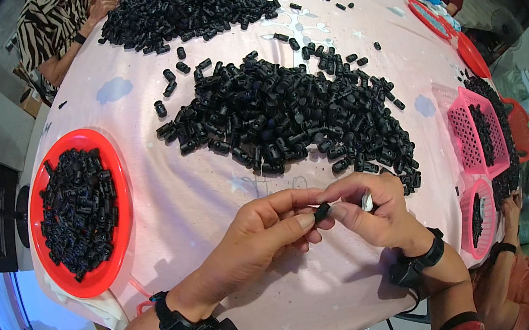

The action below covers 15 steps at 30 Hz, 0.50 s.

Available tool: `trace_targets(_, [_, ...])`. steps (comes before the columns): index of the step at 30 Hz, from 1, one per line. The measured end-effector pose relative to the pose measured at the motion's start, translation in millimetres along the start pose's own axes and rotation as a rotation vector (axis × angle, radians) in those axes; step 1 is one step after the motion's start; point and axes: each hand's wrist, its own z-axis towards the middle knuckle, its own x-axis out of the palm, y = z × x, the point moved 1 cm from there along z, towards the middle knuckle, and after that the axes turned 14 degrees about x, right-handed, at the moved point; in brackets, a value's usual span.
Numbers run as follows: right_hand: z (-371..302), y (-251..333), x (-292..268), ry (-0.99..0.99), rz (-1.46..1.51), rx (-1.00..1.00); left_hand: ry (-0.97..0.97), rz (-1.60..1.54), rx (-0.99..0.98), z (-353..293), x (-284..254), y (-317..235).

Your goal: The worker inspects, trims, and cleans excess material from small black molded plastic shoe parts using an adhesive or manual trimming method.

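My left hand [263, 228] and my right hand [381, 213] meet above the table at the near side. A small black plastic cord lock [321, 212] is pinched between the thumb and fingers of my left hand. My right thumb and index finger press on its other end. Something small and white [367, 202] shows at my right fingers; I cannot tell what it is. Just beyond my hands lies a heap of loose black cord locks [271, 114]. On the left, a red oval tray [124, 207] holds many similar pieces.
A larger black heap [191, 11] lies at the far side, by a person in a striped top [53, 32]. On the right stand a pink basket [456, 120], a pink oval basket [469, 218] and red trays [472, 54]. Another person's hand [511, 209] is at the right edge.
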Motion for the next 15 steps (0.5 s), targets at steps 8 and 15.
trace_targets(8, [1.2,-1.9,-1.9,-0.043,0.023,-0.052,-0.026,-0.093,-0.005,-0.2,2.1,-1.4])
trace_targets(15, [-2.3,8.8,-2.3,0.012,-0.122,-0.013,-0.061,-0.098,-0.006,0.2,0.1,3.3])
